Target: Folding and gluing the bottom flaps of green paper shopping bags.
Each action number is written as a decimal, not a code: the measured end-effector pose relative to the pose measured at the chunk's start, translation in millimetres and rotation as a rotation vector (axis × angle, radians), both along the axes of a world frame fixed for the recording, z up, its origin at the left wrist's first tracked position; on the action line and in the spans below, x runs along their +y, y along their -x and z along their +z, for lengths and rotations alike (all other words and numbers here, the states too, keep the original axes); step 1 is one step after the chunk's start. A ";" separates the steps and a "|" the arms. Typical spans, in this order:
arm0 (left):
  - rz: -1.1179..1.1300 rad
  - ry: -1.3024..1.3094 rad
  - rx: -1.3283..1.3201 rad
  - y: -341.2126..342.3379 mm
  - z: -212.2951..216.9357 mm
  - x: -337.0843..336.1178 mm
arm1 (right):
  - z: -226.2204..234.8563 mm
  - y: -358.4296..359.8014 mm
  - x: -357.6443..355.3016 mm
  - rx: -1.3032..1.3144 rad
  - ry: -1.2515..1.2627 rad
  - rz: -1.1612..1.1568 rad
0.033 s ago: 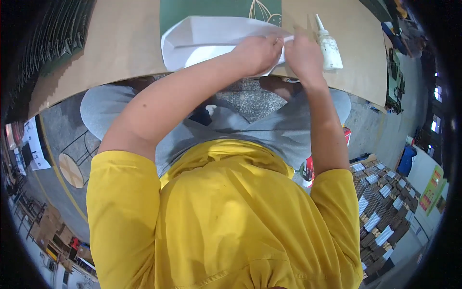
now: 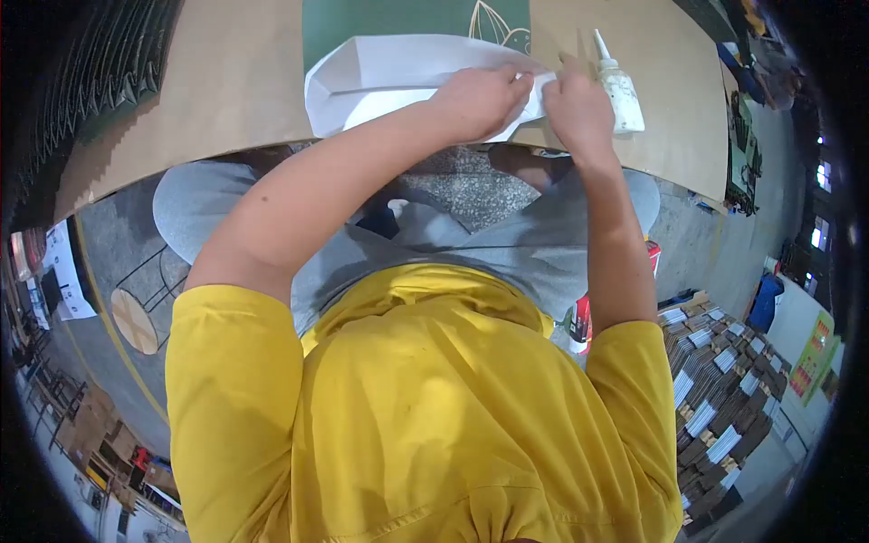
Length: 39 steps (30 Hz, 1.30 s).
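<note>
A white folded paper box (image 2: pixel 398 61) with raised walls lies near the table's front edge, partly over a dark green sheet (image 2: pixel 389 16). My left hand (image 2: pixel 478 101) is closed on the box's right part, its forearm crossing in front of the near side. At the right end corner, my right hand (image 2: pixel 581 116) has its fingers curled and pressed together at the white edge. What lies between the fingertips is partly hidden. Just right of that hand stands a white squeeze bottle (image 2: pixel 623 101) with a narrow pointed nozzle and a smudged body.
A brown table (image 2: pixel 231 72) spans the far side. Dark green folded pieces (image 2: pixel 113 63) are stacked at its left end. A round-seated stool (image 2: pixel 134 321) is on the floor at left; bundled stacks of cardboard (image 2: pixel 724 380) stand at right.
My right hand has shifted slightly right and toward me. The box's right end has moved a little with the hands; the left hand stays on it.
</note>
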<state>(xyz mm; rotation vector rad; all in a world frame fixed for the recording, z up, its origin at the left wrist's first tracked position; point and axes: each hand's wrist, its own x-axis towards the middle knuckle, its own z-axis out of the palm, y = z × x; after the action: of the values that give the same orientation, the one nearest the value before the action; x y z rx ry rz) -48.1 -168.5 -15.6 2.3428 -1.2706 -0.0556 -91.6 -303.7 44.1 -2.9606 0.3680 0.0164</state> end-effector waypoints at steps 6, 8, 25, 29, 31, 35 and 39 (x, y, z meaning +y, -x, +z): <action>0.003 0.093 0.225 -3.3 16.4 -0.7 | 0.1 9.5 -17.6 -0.051 -0.253 -0.047; 0.065 0.033 0.261 -3.0 14.5 -5.8 | 0.7 8.5 -14.8 -0.048 -0.247 -0.048; 0.155 0.476 0.611 -18.6 -8.5 4.6 | -11.8 20.4 12.6 -0.195 -1.228 -0.053; 0.357 0.785 1.066 -29.8 -10.6 -1.0 | -40.9 9.8 29.2 -0.346 -0.873 0.125; 0.364 0.893 1.023 -32.0 -8.5 0.3 | -44.3 11.3 36.2 -0.380 -0.644 0.193; 0.507 1.127 1.362 -35.6 10.4 8.7 | -55.8 14.9 45.1 -0.293 -0.417 0.197; 0.491 1.156 1.427 -32.7 24.7 28.7 | -50.2 18.5 63.9 -0.099 0.052 0.281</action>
<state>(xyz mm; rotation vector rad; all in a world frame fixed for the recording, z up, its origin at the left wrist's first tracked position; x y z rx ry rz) -15.4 -139.7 9.1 0.9800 0.0932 -0.5374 -110.1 -239.8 -6.1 -3.0233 -0.0626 -0.1077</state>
